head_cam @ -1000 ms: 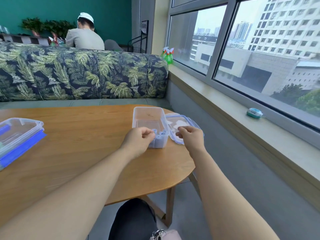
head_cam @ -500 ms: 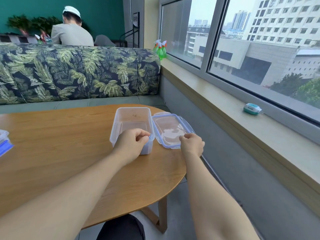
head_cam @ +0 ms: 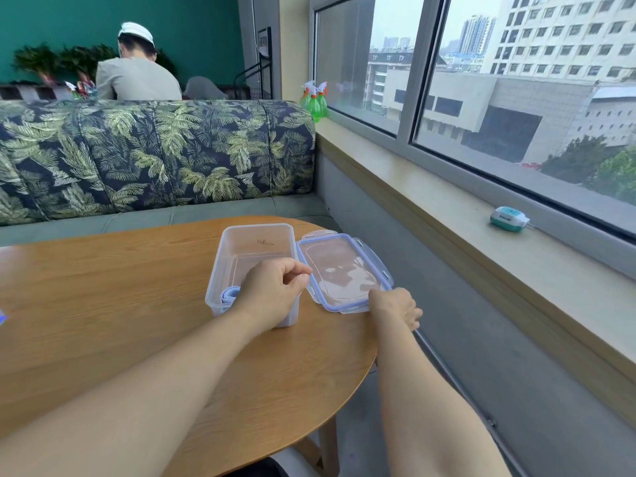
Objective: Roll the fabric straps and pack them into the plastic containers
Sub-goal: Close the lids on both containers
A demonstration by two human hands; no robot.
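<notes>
Head view shows your left hand [head_cam: 275, 290] in the middle of the frame, over the near end of the box [head_cam: 254, 246]. Its fingers are curled in and the thumb sits on the first finger. You may be pinching something small, but nothing shows between them, so I cannot tell.

One rolled strap [head_cam: 230, 294], pale blue, sits inside the box at its near left corner, just left of that hand. The far part of the box looks bare.

Your right hand [head_cam: 395, 306] is lower right of the box, at the near corner of the lid [head_cam: 340, 270]. Its fingers are bent too. It touches the lid's edge, but I cannot tell if it grips it. The lid lies flat on the table [head_cam: 103, 304], right beside the box, so the box is open.

I think the job has only just started. One strap is rolled and packed. No loose straps show on the table, so I cannot say how many are left. After they go in, the lid has to go on and snap down.
</notes>
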